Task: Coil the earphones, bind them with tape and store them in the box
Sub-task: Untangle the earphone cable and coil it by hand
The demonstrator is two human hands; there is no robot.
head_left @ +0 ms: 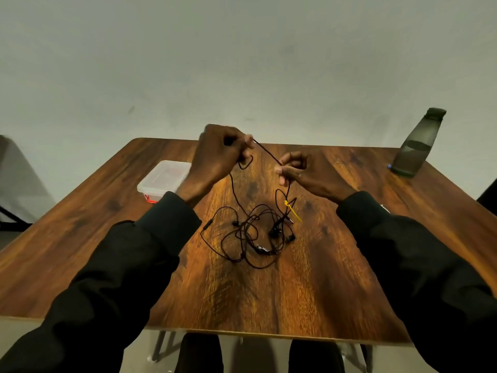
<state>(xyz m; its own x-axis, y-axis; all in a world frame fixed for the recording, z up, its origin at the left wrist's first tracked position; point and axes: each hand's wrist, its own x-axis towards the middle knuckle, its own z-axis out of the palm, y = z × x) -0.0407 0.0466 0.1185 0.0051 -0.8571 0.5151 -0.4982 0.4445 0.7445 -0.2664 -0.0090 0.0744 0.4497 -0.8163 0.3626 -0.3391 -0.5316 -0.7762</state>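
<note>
Dark thin-corded earphones (pixel 252 235) lie mostly as a loose tangle on the brown wooden table (pixel 269 305), and one stretch of cord is lifted tight between both hands, probably to free an end for coiling. The left hand (pixel 215 157) pinches the cord with curled fingers, the right hand (pixel 304 170) pinches it lower, just above a small yellow tie (pixel 293 211); the clear plastic lidded box (pixel 161 179) stands behind the left wrist

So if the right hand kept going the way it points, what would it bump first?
Most likely the left hand, which holds the other end of the stretched earphone cable the right hand pinches. Depth is hard to judge from one view.
</note>
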